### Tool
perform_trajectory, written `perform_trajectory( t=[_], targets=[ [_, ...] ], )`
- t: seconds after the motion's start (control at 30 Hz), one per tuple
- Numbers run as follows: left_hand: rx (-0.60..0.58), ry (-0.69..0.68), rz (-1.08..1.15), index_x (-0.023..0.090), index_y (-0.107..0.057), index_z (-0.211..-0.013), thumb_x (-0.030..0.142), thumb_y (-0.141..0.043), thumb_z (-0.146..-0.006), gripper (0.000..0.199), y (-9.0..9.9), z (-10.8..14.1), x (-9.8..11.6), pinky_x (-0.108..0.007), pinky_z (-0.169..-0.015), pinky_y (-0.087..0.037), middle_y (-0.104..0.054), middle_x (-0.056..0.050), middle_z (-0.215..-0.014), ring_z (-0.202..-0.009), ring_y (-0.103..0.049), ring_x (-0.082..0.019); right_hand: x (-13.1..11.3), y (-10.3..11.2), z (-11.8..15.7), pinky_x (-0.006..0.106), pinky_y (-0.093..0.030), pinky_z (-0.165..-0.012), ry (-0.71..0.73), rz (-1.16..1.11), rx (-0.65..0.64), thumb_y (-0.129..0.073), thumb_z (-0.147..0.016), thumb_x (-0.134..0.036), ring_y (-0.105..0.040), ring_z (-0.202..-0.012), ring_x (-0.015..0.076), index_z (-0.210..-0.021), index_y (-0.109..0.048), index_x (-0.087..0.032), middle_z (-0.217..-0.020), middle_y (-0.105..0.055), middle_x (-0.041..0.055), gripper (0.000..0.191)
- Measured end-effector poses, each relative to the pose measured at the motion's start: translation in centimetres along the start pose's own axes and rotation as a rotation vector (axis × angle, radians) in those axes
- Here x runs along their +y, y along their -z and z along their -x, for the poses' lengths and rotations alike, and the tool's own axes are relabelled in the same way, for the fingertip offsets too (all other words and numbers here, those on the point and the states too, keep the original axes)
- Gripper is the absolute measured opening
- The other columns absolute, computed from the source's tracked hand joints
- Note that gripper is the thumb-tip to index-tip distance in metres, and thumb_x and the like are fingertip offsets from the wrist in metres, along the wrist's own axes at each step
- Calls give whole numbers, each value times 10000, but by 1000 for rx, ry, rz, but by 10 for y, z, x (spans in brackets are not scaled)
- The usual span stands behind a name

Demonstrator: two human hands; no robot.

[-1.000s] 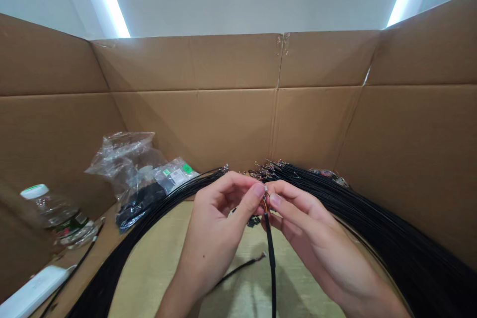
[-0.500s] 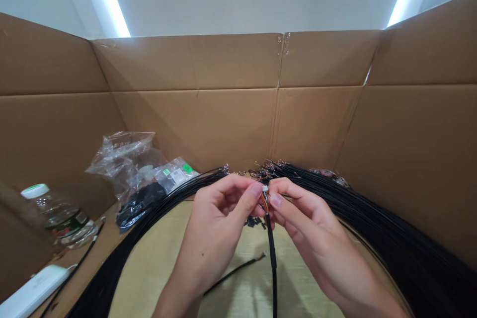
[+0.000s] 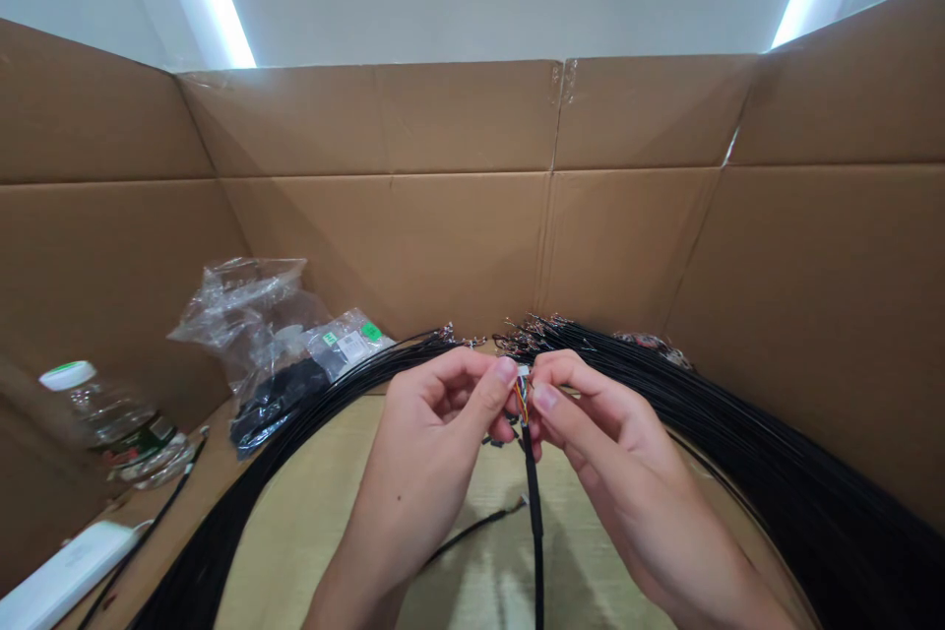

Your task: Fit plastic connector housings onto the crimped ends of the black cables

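My left hand (image 3: 432,438) is closed, pinching a small white connector (image 3: 524,371) between thumb and forefinger. Below the connector, thin coloured wires (image 3: 522,402) run into the sheath of a black cable (image 3: 536,522) that hangs down toward me. My right hand (image 3: 616,448) is closed too, its thumb and forefinger pinched beside these wires, apparently on one of them; the fingertips partly hide it. Another black cable (image 3: 479,524) with a connector end lies on the table underneath. Small black pieces (image 3: 502,441) lie behind my fingers.
Black cable bundles curve along the left (image 3: 251,482) and right (image 3: 738,423). A clear plastic bag (image 3: 255,315) with black contents, a plastic bottle (image 3: 133,433) and a white box-shaped device (image 3: 70,571) are at left. Cardboard walls (image 3: 384,246) surround the table (image 3: 310,512).
Both hands keep their pinch at the connector and wires. The cable's lower part has shifted slightly left, and the view has tilted a little.
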State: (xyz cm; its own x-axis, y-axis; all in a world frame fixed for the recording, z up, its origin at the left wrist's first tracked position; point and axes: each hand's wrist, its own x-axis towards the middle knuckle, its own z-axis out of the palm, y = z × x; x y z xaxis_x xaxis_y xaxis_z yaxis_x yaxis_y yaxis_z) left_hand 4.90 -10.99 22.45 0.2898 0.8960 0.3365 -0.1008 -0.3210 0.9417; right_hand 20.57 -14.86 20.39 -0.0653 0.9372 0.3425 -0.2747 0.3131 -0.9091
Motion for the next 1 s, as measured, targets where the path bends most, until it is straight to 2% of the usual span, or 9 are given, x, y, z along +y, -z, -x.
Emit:
perform_trajectory(
  t=[0.63,0.77,0.87,1.0],
  targets=[
    [43,-16,0,178,-741,-706,435,-800,-993,389,-2,3,4,-176,-615,-591,-692,-9,-671,-627,-669,-114,-1,-2,0,332,-497,-874,-17,-28,-4,-729,-1082,-464,-593,-909,191,-930,-762,-239,-960,-649,21,273],
    [26,-34,22,177,-772,-741,400,-807,-993,338,-3,3,4,-166,-619,-612,-700,-2,-656,-619,-678,-110,0,0,-1,325,-506,-913,-154,-241,-18,-802,-1023,-428,-603,-951,195,-982,-831,-239,-991,-691,39,196],
    [9,-52,36,175,-793,-785,342,-805,-992,266,-5,3,6,-150,-603,-606,-734,-1,-677,-611,-689,-104,-1,3,-5,296,-515,-902,-295,-431,-65,-883,-935,-344,-596,-964,186,-941,-852,-212,-1022,-706,57,137],
    [39,-110,-17,178,-792,-817,274,-789,-1002,209,-7,4,7,-131,-600,-593,-758,2,-719,-651,-706,-106,-1,7,-9,288,-523,-895,-400,-540,-70,-949,-841,-308,-578,-953,186,-902,-850,-198,-1010,-699,64,160]
  ],
)
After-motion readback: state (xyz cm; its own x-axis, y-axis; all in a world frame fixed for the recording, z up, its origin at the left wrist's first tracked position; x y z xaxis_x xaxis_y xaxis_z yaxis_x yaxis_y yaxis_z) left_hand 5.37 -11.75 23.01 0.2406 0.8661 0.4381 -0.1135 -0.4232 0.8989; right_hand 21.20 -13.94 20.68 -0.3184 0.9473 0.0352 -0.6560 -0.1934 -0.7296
